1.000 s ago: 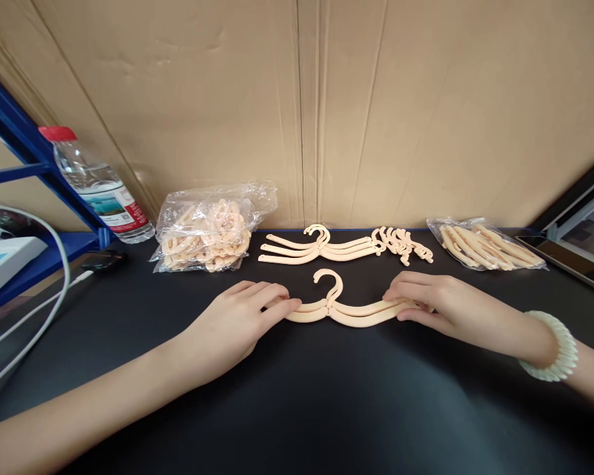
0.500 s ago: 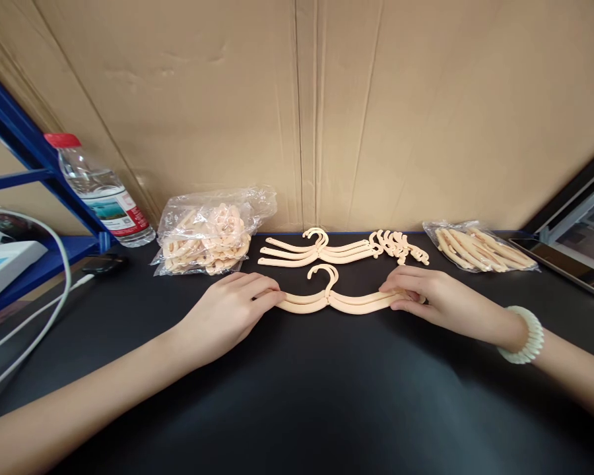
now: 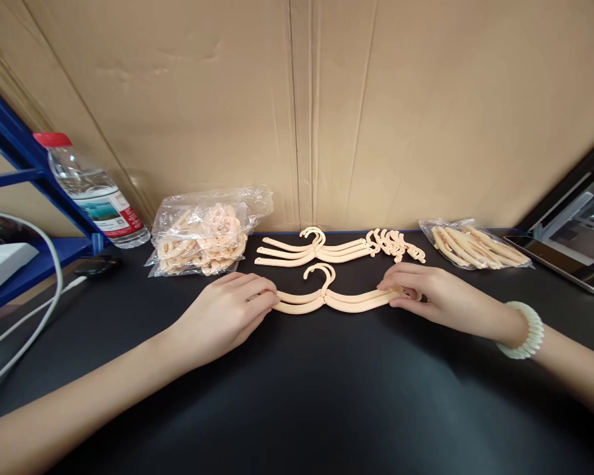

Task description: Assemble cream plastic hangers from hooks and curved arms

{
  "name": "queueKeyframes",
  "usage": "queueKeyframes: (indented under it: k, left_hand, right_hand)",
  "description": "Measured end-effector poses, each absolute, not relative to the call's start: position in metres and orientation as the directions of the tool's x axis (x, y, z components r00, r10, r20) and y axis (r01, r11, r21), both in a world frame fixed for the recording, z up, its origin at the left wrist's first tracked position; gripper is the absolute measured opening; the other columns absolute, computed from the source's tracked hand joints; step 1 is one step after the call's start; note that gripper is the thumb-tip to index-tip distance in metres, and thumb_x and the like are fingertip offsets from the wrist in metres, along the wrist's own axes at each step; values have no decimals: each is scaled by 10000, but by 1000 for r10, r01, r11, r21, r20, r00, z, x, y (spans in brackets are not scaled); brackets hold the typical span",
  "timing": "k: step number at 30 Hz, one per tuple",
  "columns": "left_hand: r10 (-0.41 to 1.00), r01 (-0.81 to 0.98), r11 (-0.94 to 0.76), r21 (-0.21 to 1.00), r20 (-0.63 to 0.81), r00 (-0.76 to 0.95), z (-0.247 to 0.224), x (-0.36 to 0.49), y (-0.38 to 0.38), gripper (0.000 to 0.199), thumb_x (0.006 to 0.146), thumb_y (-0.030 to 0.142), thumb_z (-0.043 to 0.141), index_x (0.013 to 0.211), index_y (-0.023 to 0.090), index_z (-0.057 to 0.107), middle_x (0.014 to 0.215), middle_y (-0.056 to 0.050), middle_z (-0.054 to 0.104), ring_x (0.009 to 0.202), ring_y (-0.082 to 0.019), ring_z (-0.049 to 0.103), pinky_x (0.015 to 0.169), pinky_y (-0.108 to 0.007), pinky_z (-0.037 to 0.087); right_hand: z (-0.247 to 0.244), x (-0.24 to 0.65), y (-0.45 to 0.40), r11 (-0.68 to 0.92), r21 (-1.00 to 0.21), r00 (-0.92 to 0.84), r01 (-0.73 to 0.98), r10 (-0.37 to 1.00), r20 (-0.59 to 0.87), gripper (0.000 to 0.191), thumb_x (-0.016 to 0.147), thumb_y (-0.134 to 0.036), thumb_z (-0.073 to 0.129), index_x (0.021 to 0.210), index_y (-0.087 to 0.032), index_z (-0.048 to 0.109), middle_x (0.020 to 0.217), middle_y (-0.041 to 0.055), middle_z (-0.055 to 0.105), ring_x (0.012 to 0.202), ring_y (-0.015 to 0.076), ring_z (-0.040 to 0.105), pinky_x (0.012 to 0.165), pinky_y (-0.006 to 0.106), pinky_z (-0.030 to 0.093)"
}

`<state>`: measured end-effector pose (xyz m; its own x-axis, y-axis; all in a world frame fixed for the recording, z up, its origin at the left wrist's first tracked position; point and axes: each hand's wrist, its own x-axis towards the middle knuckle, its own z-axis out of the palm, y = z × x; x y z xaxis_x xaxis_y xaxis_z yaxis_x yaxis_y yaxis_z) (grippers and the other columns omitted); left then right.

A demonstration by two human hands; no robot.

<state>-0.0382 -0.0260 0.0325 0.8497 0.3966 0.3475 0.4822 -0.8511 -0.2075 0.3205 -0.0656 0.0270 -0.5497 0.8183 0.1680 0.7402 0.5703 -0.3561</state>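
Two beige plastic hangers [image 3: 349,303] lie nested on the black table, hooks pointing away from me. My left hand [image 3: 232,307] pinches their left ends between thumb and fingers. At the other side my right hand [image 3: 428,293], with a pale coiled band on its wrist, grips their right ends; the tips are partly covered by the fingers. Just behind lies a row of similar hangers [image 3: 297,254], stacked close together. Several small beige hook-shaped pieces [image 3: 396,244] rest by the right ends of that row.
A clear bag [image 3: 202,231] of beige parts sits at the back left, another bag [image 3: 475,244] of arm pieces at the back right. A water bottle [image 3: 101,198], white cable [image 3: 54,297] and blue frame [image 3: 24,138] stand left. A tablet [image 3: 559,264] lies right. Cardboard [image 3: 218,99] walls the back.
The view has shifted slightly, so everything sits a little further left. Both hands keep hold of the hanger ends, and the hangers look unmoved on the table.
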Motion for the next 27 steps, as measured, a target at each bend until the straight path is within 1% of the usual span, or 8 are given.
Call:
queueKeyframes:
  k: [5,11,17,19,21,24,27]
  left_hand:
    - [413,483,-862,-156,335,847,32,-39,-26,229,946,162,432,953,202,657,1014,-51,685,857,-167,640,778,-294,488]
    - [425,486,-866,-119,337,840,29,-40,-22,235,950,154,425,1004,197,650,1126,-69,679,1002,-190,643,856,-310,508]
    - [439,497,-859,-122,323,838,30,-43,-18,246,959,168,411,999,201,652,1075,-54,701,943,-189,661,814,-310,521]
    - [448,504,-857,-104,333,830,30,-43,-17,236,953,177,424,1020,204,649,1085,-56,697,964,-195,661,827,-317,527]
    - [455,514,-854,-85,359,815,29,-43,-18,226,943,185,445,1065,200,636,1144,-72,674,1036,-210,645,868,-330,529]
    - [445,522,-849,-88,415,794,27,-42,-19,246,926,188,476,1132,190,609,1258,-107,612,1159,-243,587,941,-368,514]
    - [427,521,-846,-115,440,790,24,-41,-20,260,908,173,494,1143,195,605,1294,-117,584,1213,-273,544,978,-412,495]
  right_hand:
    - [28,320,-65,565,-371,-548,737,821,161,253,979,-343,449,1048,-212,655,983,71,631,758,177,595,666,302,472]
    - [27,322,-64,575,-363,-561,733,813,153,255,984,-325,434,1064,-206,646,1002,75,626,768,178,592,671,302,471]
    - [29,321,-65,592,-343,-574,729,802,164,271,986,-314,418,1075,-205,649,1027,86,631,810,190,613,701,318,497]
    - [30,321,-65,607,-323,-585,727,792,174,269,980,-301,420,1091,-210,647,1034,87,634,830,198,620,710,325,506]
    - [32,321,-65,619,-293,-577,728,785,225,264,970,-278,425,1105,-212,643,1026,88,639,858,209,624,732,338,513]
    - [34,322,-64,617,-258,-509,743,772,380,258,954,-237,421,1087,-211,640,1022,96,649,933,238,617,797,381,513]
    - [34,324,-63,590,-258,-407,765,754,516,227,938,-220,433,1018,-214,645,996,94,656,927,252,620,781,393,512]
